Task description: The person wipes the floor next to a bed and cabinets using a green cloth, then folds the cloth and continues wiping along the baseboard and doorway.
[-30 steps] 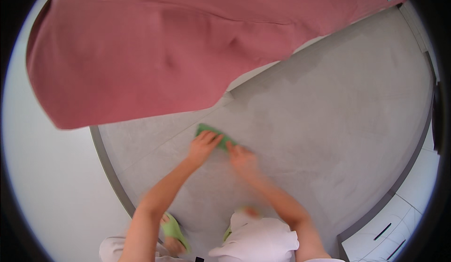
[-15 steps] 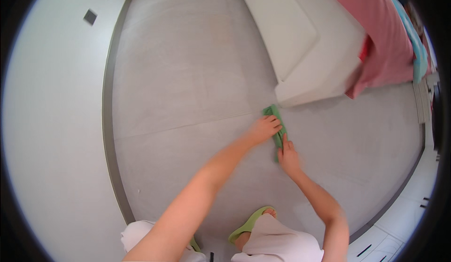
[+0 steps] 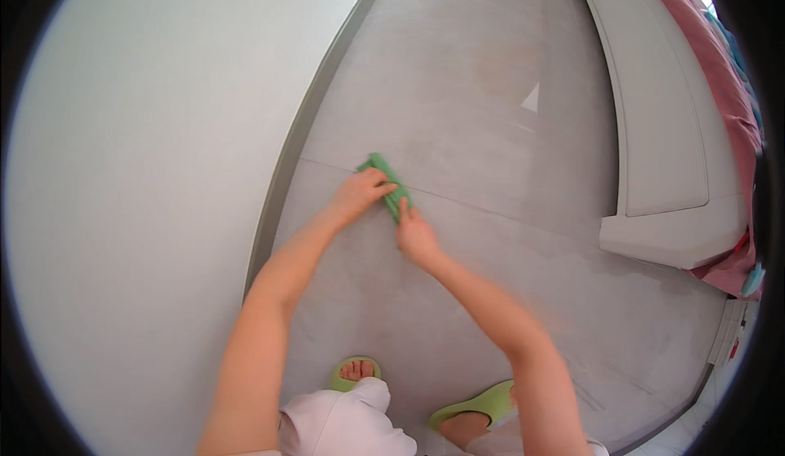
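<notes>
A folded green cloth (image 3: pixel 396 198) lies slantwise on the grey floor, beside a thin tile seam. My left hand (image 3: pixel 360 193) is closed on its upper part, with the fingers curled over the edge. Lower down, my right hand (image 3: pixel 418 237) grips the near end, its index finger stretched along the cloth. Both hands are close together, and parts of the cloth are hidden under them.
At the left rises a white wall (image 3: pixel 163 170) with a grey skirting board (image 3: pixel 286 162). A pale bed frame (image 3: pixel 666 121) with pink bedding (image 3: pixel 728 88) stands at the right. My feet in green slippers (image 3: pixel 482 407) are at the bottom.
Both hands have carried the cloth left across the floor, away from the bed corner and nearer the wall. The view has turned, so the bed sits farther right.
</notes>
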{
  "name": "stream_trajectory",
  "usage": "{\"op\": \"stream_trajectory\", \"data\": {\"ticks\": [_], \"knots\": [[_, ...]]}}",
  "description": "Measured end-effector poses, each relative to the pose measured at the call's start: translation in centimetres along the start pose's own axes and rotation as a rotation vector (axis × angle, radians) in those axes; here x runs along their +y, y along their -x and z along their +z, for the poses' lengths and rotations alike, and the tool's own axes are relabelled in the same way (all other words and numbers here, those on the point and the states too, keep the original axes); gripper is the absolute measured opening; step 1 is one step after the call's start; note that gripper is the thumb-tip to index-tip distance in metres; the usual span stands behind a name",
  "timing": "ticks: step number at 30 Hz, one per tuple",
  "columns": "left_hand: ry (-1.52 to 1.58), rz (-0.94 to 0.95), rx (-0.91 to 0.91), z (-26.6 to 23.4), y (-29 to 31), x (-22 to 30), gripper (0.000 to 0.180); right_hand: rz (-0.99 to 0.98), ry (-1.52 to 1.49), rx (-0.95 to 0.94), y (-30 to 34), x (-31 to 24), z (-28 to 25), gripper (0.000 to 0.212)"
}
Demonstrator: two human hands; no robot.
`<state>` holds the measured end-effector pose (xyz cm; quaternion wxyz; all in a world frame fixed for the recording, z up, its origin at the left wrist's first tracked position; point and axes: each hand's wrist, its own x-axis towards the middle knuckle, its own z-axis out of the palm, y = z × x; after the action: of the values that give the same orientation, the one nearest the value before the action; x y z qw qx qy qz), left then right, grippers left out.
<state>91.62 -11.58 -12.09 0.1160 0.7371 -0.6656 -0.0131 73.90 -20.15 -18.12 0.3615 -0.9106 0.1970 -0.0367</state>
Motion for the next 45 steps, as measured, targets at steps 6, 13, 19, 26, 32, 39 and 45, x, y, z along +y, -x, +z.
{"op": "stream_trajectory", "data": {"ticks": [6, 13, 19, 26, 32, 39, 45], "knots": [[-0.164, -0.011, 0.081, 2.8, -3.7, 4.2, 0.036, -0.116, 0.297, 0.074, 0.6, 6.2, -5.0, 0.055], [-0.154, -0.121, -0.014, 9.9, 2.7, 1.5, 0.034, -0.174, 0.289, 0.189, 1.6, 7.2, 0.6, 0.05], [-0.203, -0.365, 0.034, 9.9, 17.2, 10.4, 0.045, -0.283, 0.228, -0.065, 10.1, 2.3, 4.2, 0.049], [-0.109, -0.741, -0.046, 6.0, 34.1, 24.3, 0.043, -0.669, 0.093, -0.224, 22.8, -4.0, 9.4, 0.047], [-0.152, -0.64, 0.089, 7.1, 26.3, 19.3, 0.041, -0.687, 0.246, -0.149, 16.2, -1.0, 6.4, 0.047], [-0.171, -0.365, 0.213, 8.7, 7.3, 10.0, 0.03, -0.325, 0.317, 0.219, 7.5, 4.2, 0.3, 0.047], [-0.087, -0.478, 0.163, 7.9, 15.1, 11.3, 0.042, -0.32, 0.262, 0.099, 10.2, 1.2, 3.8, 0.054]]}}
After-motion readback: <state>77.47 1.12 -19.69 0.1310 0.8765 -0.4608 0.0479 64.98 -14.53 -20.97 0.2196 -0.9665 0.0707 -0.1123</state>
